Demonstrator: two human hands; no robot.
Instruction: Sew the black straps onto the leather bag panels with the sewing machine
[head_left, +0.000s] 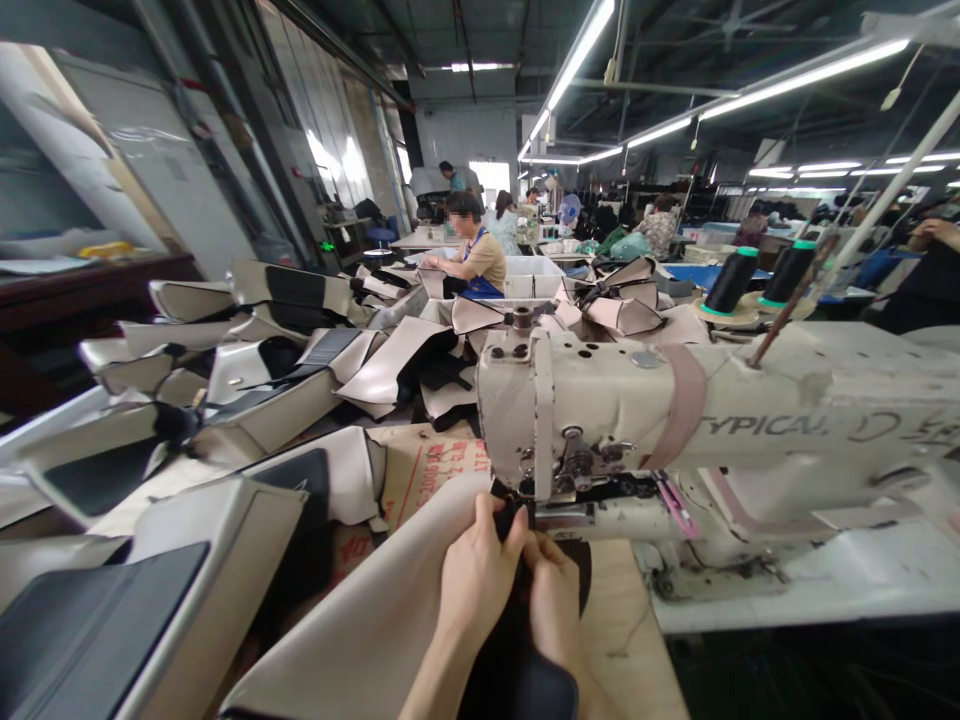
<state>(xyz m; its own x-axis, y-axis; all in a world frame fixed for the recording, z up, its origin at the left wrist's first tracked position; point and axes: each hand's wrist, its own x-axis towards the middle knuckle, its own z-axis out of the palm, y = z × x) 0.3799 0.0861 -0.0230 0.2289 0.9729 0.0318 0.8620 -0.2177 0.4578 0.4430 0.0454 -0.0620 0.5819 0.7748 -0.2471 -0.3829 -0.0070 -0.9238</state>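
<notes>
A beige and black leather-like cover piece [375, 610] lies across the work surface below the head of a sewing machine [600, 400]. My left hand [480, 560] pinches its dark edge just in front of the needle area. Close beside it, my right hand [551, 590] has its fingers curled on the black part of the same piece. Both hands are nearly touching at the fingertips. The needle and the exact stitching point are hidden behind my fingers and the machine head.
Several beige and black sewn covers [270, 390] are heaped to the left. Black thread spools [731, 280] stand behind the machine, and pink-handled snips [675, 505] lie under its arm. A plywood board [622, 630] sits at my right. A co-worker [480, 250] sits farther back.
</notes>
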